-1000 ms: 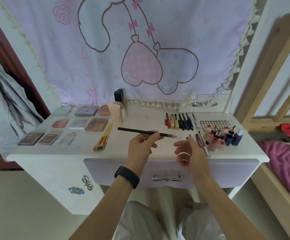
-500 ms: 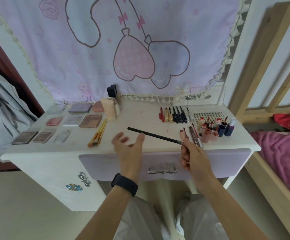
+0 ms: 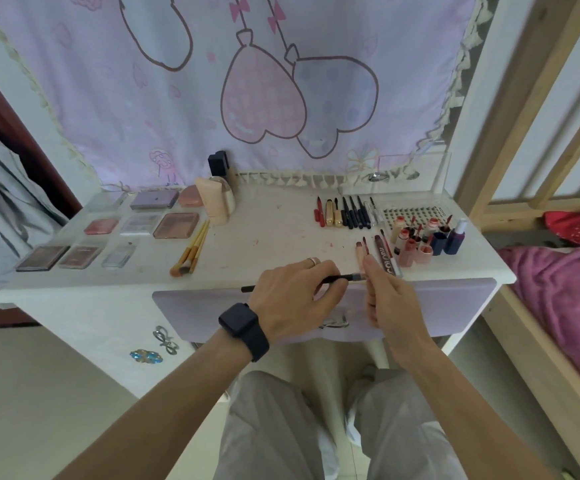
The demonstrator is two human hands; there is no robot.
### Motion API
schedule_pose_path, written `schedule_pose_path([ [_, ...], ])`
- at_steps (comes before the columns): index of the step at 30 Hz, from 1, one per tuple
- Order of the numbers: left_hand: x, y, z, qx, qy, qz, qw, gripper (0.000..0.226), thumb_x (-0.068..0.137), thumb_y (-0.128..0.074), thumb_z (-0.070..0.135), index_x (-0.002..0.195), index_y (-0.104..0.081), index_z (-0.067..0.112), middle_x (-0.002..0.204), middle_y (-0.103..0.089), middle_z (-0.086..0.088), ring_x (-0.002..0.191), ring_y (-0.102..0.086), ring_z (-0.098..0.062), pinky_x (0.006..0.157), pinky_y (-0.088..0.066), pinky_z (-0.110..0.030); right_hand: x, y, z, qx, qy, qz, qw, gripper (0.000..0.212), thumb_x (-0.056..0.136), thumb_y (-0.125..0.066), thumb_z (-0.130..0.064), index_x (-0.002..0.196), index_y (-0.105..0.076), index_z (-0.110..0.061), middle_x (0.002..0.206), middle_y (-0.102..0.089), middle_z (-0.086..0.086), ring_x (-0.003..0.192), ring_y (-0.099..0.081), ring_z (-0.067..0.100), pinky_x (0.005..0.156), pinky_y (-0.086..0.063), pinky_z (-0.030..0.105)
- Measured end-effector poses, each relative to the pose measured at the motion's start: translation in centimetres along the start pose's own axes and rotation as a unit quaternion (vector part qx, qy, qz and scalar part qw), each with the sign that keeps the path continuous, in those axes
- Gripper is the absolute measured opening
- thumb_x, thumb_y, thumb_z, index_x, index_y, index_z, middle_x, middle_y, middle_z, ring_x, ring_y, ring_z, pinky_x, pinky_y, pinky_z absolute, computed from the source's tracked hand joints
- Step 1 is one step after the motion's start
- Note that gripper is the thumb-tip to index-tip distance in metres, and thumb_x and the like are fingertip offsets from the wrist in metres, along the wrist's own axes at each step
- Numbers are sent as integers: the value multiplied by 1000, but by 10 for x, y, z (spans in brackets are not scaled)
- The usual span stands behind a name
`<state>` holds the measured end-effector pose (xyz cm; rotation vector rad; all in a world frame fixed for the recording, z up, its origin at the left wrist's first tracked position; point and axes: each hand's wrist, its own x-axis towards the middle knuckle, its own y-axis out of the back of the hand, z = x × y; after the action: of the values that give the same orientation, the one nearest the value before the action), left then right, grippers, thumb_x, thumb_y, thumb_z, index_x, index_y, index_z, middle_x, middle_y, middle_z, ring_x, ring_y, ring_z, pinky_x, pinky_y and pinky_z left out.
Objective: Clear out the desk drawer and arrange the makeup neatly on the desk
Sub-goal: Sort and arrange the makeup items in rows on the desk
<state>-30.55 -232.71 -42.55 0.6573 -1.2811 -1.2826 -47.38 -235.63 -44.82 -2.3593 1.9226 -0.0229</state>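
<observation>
On the white desk (image 3: 274, 230), at about ten o'clock from the hands, flat palettes (image 3: 108, 237) lie in three rows. Just right of them a bunch of wooden-handled brushes (image 3: 191, 251) points its bristles toward the front edge, and at twelve o'clock from that bunch stands a pale tube (image 3: 215, 202).

The left hand (image 3: 292, 296), with a dark watch (image 3: 243, 322) on its wrist, curls its fingers over a thin black brush (image 3: 257, 288). It holds the brush level along the desk's front edge, above the lilac drawer front (image 3: 195, 306), with the tail end sticking out toward nine o'clock. At three o'clock the brush's metal end meets the right hand (image 3: 388, 299), whose fingers are straight and pressed together. I cannot tell whether they pinch the tip or only touch it.

At twelve o'clock from the right hand lies a row of pencils (image 3: 347, 213). At one o'clock lip tubes (image 3: 416, 237) stand clustered.
</observation>
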Motion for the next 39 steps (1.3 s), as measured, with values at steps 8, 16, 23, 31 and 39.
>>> schedule_pose_path([
  [8,-4,-11,1,-59,-8,4,998,33,102,-32,52,90,-51,28,64,-46,14,54,-47,-8,50,-37,-28,4,-8,7,-83,44,4,996,49,104,-50,-30,57,-42,-18,45,-30,-8,40,-27,7,38,-27,16],
  [16,-12,0,-16,-225,32,-67,972,61,94,-42,68,55,-43,20,45,-35,8,43,-30,-11,47,-28,-20,-1,-12,6,-144,123,-79,979,54,106,-46,-30,52,-43,-27,47,-31,-12,44,-28,5,43,-26,17],
  [23,-31,20,-56,-69,36,-113,990,36,102,-39,52,93,-61,25,71,-58,10,63,-53,-7,60,-41,-26,15,8,-9,-146,83,-65,984,51,103,-49,-33,55,-45,-18,48,-30,-1,41,-27,11,43,-28,19],
  [31,-22,11,-66,-390,222,-30,893,33,106,-41,10,133,-58,17,87,-70,11,70,-55,-11,64,-45,-23,17,-4,0,-28,24,-121,992,41,98,-47,-45,77,-55,-11,58,-46,-5,44,-36,9,41,-32,17],
  [39,15,17,-49,-755,301,154,562,19,107,-42,12,117,-55,4,112,-74,-11,94,-74,-24,77,-60,-30,16,-48,23,-74,63,-13,995,27,100,-38,-49,83,-56,-37,85,-67,-4,63,-61,14,54,-50,20],
])
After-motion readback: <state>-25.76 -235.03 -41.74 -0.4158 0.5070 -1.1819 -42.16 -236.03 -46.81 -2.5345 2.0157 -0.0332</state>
